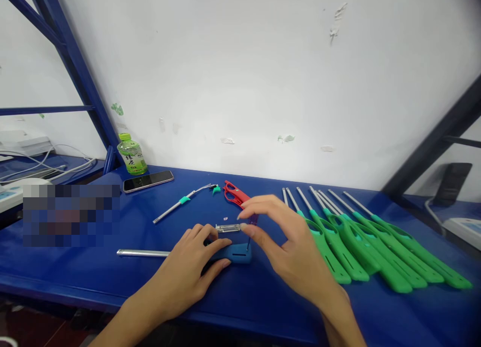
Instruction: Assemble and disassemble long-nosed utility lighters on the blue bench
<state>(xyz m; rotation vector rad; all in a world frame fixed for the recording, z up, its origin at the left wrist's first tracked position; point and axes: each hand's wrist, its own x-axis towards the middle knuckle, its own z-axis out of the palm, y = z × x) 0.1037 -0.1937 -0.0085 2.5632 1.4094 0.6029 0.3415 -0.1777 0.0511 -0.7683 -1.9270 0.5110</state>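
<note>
A blue lighter (239,254) with a long silver tube (143,253) lies on the blue table, tube to the left. My left hand (195,262) is closed round its body. Over the lighter's right end, my right hand (280,237) pinches a small screwdriver with a purple handle (254,219); its thin shaft meets the lighter near the end. Just behind the lighter lies a clear plastic part (227,228), its right end close to my right fingertips. A tiny white piece (225,218) is beyond it.
A red lighter shell (235,194) and a loose tube with a teal collar (173,209) lie farther back. Several green lighters (376,247) are at the right. A phone (148,181) and green-capped bottle (132,155) stand back left, near the wall and blue frame.
</note>
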